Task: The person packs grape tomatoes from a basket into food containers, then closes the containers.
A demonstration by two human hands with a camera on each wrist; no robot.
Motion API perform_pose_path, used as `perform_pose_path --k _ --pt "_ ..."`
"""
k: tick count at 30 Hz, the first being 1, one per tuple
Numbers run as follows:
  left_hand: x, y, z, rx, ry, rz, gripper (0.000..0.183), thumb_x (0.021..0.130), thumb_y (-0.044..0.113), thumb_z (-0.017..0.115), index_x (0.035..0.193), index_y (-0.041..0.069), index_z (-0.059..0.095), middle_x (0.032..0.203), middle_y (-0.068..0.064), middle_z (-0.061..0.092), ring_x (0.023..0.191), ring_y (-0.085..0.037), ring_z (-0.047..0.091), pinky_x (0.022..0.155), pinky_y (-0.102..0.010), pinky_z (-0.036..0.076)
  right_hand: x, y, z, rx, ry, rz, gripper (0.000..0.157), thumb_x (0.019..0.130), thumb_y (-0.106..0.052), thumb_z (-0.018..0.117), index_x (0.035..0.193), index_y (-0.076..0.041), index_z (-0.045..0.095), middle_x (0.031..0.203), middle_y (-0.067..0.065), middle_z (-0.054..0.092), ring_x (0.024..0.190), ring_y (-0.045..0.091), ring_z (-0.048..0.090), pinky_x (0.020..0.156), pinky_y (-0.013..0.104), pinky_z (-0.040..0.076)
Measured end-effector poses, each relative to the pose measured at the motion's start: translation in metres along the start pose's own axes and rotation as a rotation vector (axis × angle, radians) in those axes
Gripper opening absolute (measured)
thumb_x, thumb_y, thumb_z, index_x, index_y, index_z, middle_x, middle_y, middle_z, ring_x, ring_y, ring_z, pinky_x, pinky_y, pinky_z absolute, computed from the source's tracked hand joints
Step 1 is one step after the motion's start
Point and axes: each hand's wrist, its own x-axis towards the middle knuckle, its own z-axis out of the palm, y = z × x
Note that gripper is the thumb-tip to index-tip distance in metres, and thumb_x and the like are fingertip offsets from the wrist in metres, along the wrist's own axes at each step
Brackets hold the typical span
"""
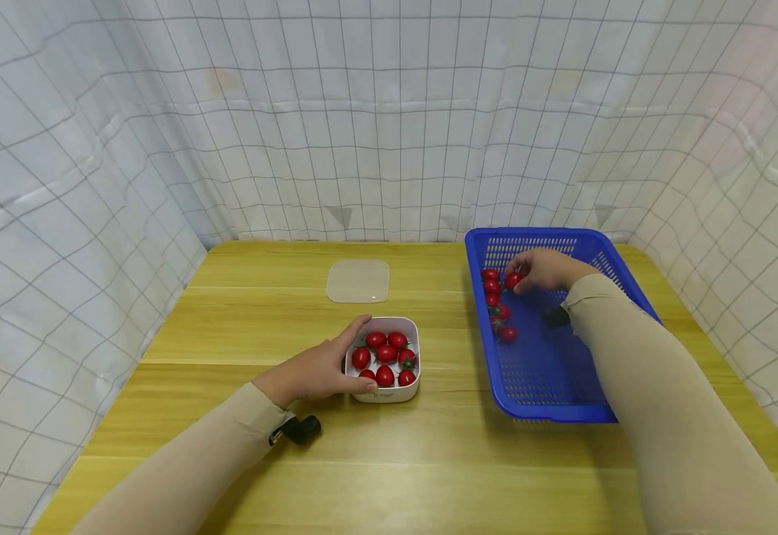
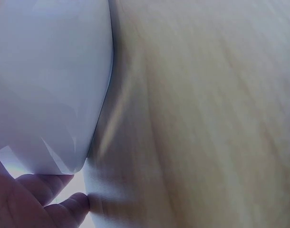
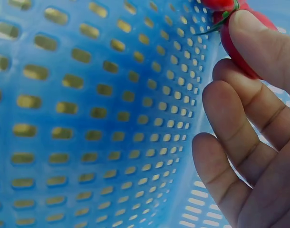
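Observation:
My left hand [image 1: 315, 371] holds the white square box [image 1: 398, 395] from its left side, thumb at the front and fingers at the back. Inside it lie several red cherry tomatoes [image 1: 386, 353] with green stems. The left wrist view shows fingertips against the box wall [image 2: 50, 85]. Over in the blue basket [image 1: 539, 413], my right hand [image 1: 549, 269] pinches a cherry tomato [image 3: 235, 50] between thumb and forefinger; its green stem shows in the right wrist view. More cherry tomatoes [image 1: 493, 300] lie along the basket's left wall.
A flat translucent lid [image 1: 358, 281] lies on the wooden table [image 1: 241, 312] behind the box. The basket's raised, perforated walls surround my right hand. White grid-patterned curtains [image 1: 395, 134] enclose the back and sides of the table.

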Motion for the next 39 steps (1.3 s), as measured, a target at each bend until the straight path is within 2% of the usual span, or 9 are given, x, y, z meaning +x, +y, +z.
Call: perform_pose_path --k 11,18,22,26,31,35,39 --pt "-0.002 -0.002 0.000 0.003 0.005 -0.023 0.118 0.083 0.059 0.083 0.170 0.029 0.010 0.167 -0.012 0.038 0.147 -0.040 0.045 0.119 -0.062 0.040 -0.002 -0.007 -0.003 -0.011 -0.008 -0.011 0.027 0.093 -0.015 0.079 0.118 -0.007 0.073 0.095 0.006 0.070 0.089 0.023 0.060 0.078 0.035 0.047" --pt "-0.002 -0.003 -0.001 -0.028 0.002 -0.001 0.117 0.084 0.056 0.083 0.171 0.027 0.009 0.166 -0.010 0.039 0.146 -0.038 0.046 0.120 -0.058 0.040 -0.004 -0.013 -0.005 0.007 -0.015 -0.010 0.028 0.094 -0.018 0.079 0.119 -0.009 0.071 0.081 0.000 0.060 0.077 0.020 0.052 0.069 0.034 0.042" --pt "-0.002 -0.002 -0.002 -0.044 -0.005 0.007 0.117 0.085 0.054 0.084 0.171 0.027 0.009 0.165 -0.009 0.041 0.145 -0.035 0.047 0.120 -0.057 0.040 -0.006 -0.017 -0.007 0.009 -0.011 -0.014 0.029 0.096 -0.020 0.077 0.122 -0.010 0.069 0.081 0.000 0.055 0.077 0.020 0.049 0.070 0.036 0.040" --pt "-0.001 -0.004 -0.002 -0.037 -0.006 0.012 0.117 0.085 0.055 0.083 0.171 0.027 0.008 0.162 -0.007 0.044 0.141 -0.032 0.051 0.118 -0.055 0.043 -0.009 -0.024 -0.009 0.025 0.004 -0.030 0.028 0.098 -0.019 0.074 0.123 -0.009 0.068 0.084 0.000 0.061 0.080 0.020 0.050 0.075 0.036 0.041" --pt "0.000 -0.006 -0.001 -0.016 0.001 -0.001 0.116 0.084 0.058 0.083 0.171 0.030 0.010 0.161 -0.007 0.046 0.138 -0.032 0.053 0.116 -0.054 0.044 -0.017 -0.045 -0.015 0.031 0.020 -0.064 0.031 0.099 -0.019 0.074 0.127 -0.009 0.066 0.081 -0.004 0.067 0.075 0.017 0.049 0.075 0.035 0.041" --pt "0.000 -0.005 -0.002 -0.006 0.005 -0.013 0.116 0.084 0.061 0.082 0.170 0.032 0.011 0.161 -0.007 0.046 0.139 -0.035 0.053 0.116 -0.056 0.044 -0.024 -0.074 -0.022 0.020 0.037 -0.132 0.027 0.099 -0.019 0.075 0.123 -0.011 0.067 0.065 -0.006 0.056 0.061 0.012 0.040 0.062 0.030 0.037" --pt "-0.001 -0.006 -0.002 -0.007 0.008 -0.019 0.115 0.083 0.061 0.082 0.170 0.033 0.011 0.161 -0.006 0.046 0.139 -0.036 0.052 0.116 -0.057 0.044 -0.030 -0.118 -0.021 0.017 -0.001 -0.202 0.027 0.098 -0.019 0.075 0.123 -0.014 0.067 0.061 -0.006 0.046 0.054 0.010 0.037 0.054 0.026 0.033"
